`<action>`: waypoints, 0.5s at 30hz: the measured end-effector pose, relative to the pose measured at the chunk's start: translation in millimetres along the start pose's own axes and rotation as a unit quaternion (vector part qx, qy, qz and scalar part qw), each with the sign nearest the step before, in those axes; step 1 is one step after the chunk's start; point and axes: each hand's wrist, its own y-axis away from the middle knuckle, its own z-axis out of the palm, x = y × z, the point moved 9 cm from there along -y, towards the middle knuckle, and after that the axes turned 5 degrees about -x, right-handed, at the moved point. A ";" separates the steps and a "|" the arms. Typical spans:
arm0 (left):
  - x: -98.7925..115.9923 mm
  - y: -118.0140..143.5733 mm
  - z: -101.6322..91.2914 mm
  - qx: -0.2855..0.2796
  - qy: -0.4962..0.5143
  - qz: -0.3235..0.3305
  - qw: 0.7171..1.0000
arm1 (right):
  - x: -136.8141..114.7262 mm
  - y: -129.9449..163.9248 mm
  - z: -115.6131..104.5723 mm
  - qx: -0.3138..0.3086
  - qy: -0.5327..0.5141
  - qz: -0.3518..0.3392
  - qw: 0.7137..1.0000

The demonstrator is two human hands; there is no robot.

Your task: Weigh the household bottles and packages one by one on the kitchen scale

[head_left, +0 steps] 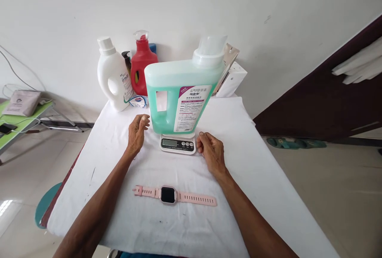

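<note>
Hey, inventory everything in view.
Jug: one, green, on scale
Scale: one, white and black, centre
Watch: one, pink, table front
White bottle: one, white, back left
Red bottle: one, red, beside it
Pump bottle: one, dark, between them
Small box: one, white and blue, by red bottle
Blue thing: one, behind red bottle
Boxes: two, beige and white, behind jug
Covered table: one, white, centre
Side table: one, green, left
Pouch: one, beige, side table
Device: one, black, by pouch
Seat: one, teal, lower left
Floor object: one, teal, right
Cloth: one, white, right
Left hand: one, by jug
Right hand: one, by scale
</note>
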 end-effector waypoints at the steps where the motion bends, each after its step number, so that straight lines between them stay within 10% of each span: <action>1: 0.4 -0.2 -0.1 0.004 0.001 0.000 1.000 | 0.0 -0.4 -0.2 -0.001 -0.004 0.001 1.000; 15: 85.6 -24.8 17.9 0.004 0.001 0.108 0.994 | -11.1 -3.6 -0.9 -0.017 0.003 -0.008 1.000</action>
